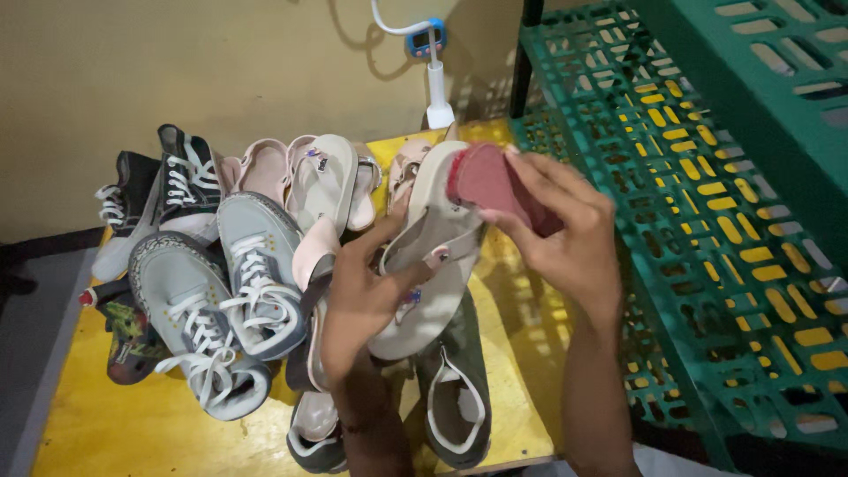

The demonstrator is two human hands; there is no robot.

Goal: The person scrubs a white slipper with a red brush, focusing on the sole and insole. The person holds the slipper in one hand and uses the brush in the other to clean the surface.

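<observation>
I am looking down at a yellow table (pixel 132 433), and a heap of shoes is lying on it. At the left, two grey lace-up sneakers (pixel 221 300) are resting side by side, with black sneakers (pixel 168 181) sitting beyond them at the far left edge. Pale pink sandals (pixel 309 177) are piling up toward the far middle. A dark slip-on shoe (pixel 455 406) is lying at the near edge. A white lamp base (pixel 439 113) is standing at the far edge of the table.
</observation>
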